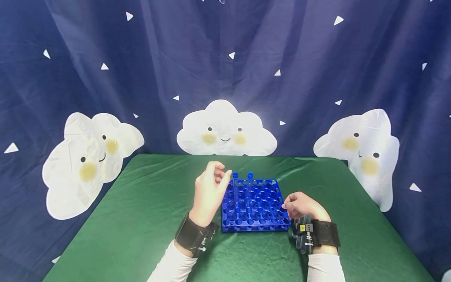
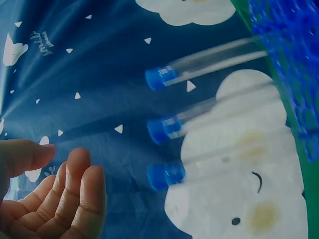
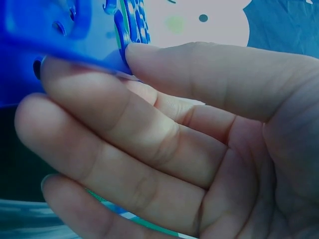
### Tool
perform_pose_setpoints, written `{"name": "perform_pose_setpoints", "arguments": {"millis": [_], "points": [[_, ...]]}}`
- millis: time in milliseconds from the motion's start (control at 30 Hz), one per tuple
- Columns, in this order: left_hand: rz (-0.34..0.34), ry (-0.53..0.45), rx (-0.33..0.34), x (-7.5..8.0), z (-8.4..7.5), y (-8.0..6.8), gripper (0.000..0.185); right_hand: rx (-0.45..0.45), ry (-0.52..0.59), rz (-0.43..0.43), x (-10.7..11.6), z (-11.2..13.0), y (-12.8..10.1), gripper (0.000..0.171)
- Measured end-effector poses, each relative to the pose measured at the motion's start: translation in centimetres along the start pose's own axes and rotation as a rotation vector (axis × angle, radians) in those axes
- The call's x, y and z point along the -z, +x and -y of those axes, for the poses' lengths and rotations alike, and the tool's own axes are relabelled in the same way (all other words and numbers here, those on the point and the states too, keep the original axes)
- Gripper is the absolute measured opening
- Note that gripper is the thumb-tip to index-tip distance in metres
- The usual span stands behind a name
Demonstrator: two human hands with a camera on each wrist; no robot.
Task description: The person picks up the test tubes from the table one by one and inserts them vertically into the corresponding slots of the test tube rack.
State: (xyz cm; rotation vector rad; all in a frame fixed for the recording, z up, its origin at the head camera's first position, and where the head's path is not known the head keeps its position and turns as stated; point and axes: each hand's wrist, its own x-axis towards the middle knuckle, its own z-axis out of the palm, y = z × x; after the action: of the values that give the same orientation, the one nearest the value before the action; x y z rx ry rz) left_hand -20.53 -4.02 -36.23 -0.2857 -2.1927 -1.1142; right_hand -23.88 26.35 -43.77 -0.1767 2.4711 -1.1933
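Note:
A blue test tube rack [image 1: 255,228] with rows of round holes sits on the table between the hands. Clear test tubes with blue caps stand in its back part; the left wrist view shows three, an upper tube [image 2: 214,62], a middle tube [image 2: 219,109] and a lower tube [image 2: 167,177]. My left hand [image 1: 208,192] is raised at the rack's left side, fingers loosely bent and holding nothing, its fingertips near the capped tubes. At the rack's right edge, my right hand [image 1: 303,205] pinches the rim, thumb [image 3: 164,67] above and index finger [image 3: 84,89] below.
Several clear tubes [image 1: 301,241] lie on the green tablecloth [image 1: 134,235] beside the right wrist, partly hidden by the wrist strap and camera. Behind the table hangs a dark blue curtain [image 1: 197,47] with white clouds and triangles.

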Motion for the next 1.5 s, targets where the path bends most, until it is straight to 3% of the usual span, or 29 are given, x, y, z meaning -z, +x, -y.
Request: {"name": "perform_pose_setpoints", "arguments": {"millis": [233, 400, 500, 633, 767, 900, 1067, 1500], "points": [[0.057, 0.068, 0.008, 0.8, 2.6, -1.6, 0.021, 0.000, 0.010, 0.007, -0.1, 0.0, 0.2, 0.016], [0.189, 0.069, 0.086, 0.4, 5.4, -3.7, 0.019, 0.005, 0.012, 0.009, -0.2, 0.0, 0.2, 0.017], [0.326, -0.018, 0.208, -0.2, 7.3, -5.0, 0.021, 0.001, 0.004, 0.001, -0.3, 0.0, 0.2, 0.017], [0.479, -0.238, 0.443, -1.0, 9.5, -6.2, 0.025, -0.006, -0.004, -0.006, -0.4, 0.2, 0.2, 0.016], [0.552, -0.444, 0.644, -1.8, 10.8, -7.1, 0.032, -0.008, -0.007, -0.007, -0.5, 0.3, 0.1, 0.015], [0.601, -0.604, 0.748, -2.5, 11.5, -7.7, 0.037, -0.011, -0.007, -0.010, -0.6, 0.3, 0.1, 0.015], [0.611, -0.738, 0.784, -3.2, 11.9, -8.3, 0.037, -0.012, -0.005, -0.018, -0.5, 0.2, -0.1, 0.016], [0.619, -0.830, 0.776, -3.9, 12.8, -8.5, 0.022, -0.007, -0.005, -0.021, -0.2, 0.2, -0.3, 0.017]]}}
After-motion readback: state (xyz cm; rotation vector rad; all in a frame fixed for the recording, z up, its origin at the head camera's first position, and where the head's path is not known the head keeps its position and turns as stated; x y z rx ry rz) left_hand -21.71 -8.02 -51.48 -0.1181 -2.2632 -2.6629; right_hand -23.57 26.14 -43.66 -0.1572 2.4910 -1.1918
